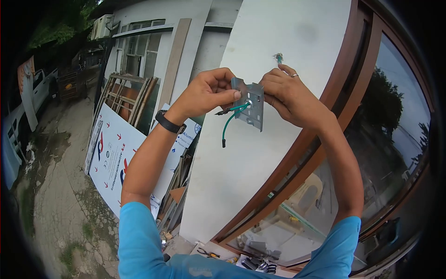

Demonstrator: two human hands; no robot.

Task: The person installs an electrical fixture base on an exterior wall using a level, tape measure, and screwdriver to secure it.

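My left hand pinches the left edge of a grey metal bracket plate, its thumb lying on the front face. Behind the plate's right edge is my right hand, fingers closed and their tips partly hidden; what they hold there does not show. Green wires with black-taped ends come through a hole in the middle of the plate and hang to the front. Above my right hand, more green wire shows at a rough hole in the white wall.
A brown-framed glass door stands at the right. Printed panels and wooden frames lean at the left beside a cracked path. Pliers and other tools lie low down by the wall's foot.
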